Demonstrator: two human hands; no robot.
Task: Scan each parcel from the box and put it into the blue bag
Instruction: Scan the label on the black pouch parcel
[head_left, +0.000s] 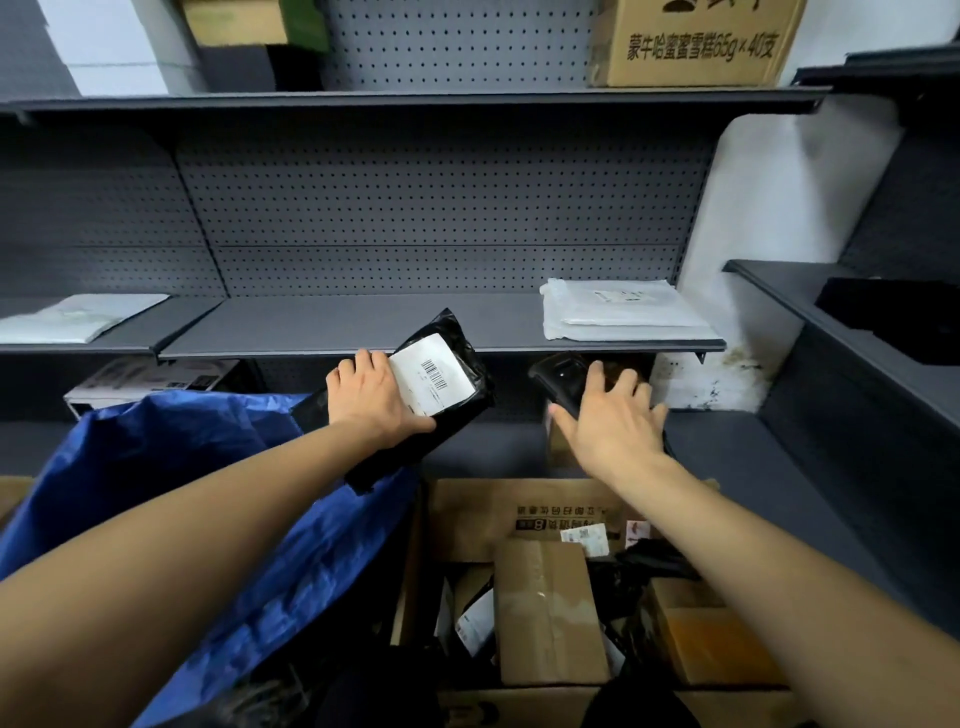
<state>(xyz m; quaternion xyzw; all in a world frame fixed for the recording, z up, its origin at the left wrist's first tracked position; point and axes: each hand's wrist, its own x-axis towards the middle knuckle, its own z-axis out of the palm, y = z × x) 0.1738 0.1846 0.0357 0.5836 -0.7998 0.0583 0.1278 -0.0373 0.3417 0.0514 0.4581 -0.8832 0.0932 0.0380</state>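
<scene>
Blue bag sits open at lower left, beside the cardboard box, which holds more parcels. My left hand grips a black poly parcel, lifted above the bag's mouth, white barcode label facing up. My right hand is curled around the black handheld scanner, just right of the parcel and apart from it. Step in hand, as I judge it: scanning. Next: aim the scanner at the label, then lower the parcel into the bag.
</scene>
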